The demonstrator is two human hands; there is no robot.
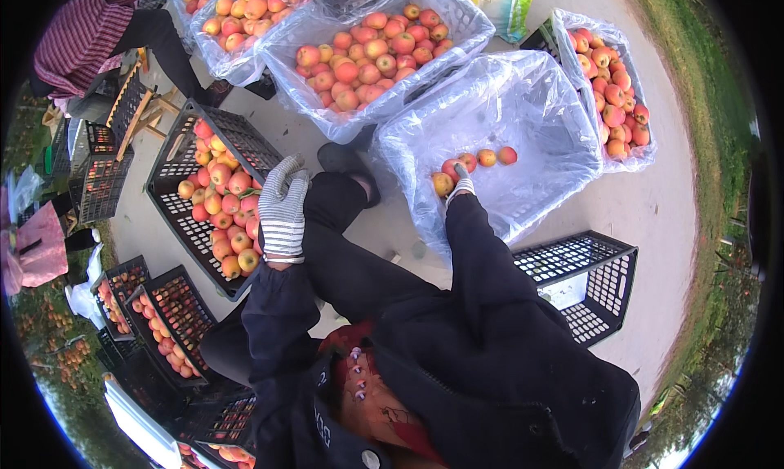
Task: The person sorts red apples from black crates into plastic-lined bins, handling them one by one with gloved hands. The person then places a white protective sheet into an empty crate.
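Observation:
My right hand [463, 182], in a striped glove, reaches into a crate lined with clear plastic [545, 110]. Its fingers are on a red apple [451, 167] in a short row of several apples; a yellowish apple [443, 184] lies beside it. Part of the hand is hidden by the sleeve. My left hand [283, 208], in a grey and white striped glove, is raised over my knee with nothing seen in it. Just left of it stands a black plastic crate [184, 214] holding many red and yellow apples [220, 173].
Lined crates of apples stand ahead [484, 31] and at the right [649, 147]. An unlined black crate [625, 285] lies at the lower right. More black crates [202, 309] are at the lower left. Another person [86, 46] sits at the upper left, near a wooden stool [138, 123].

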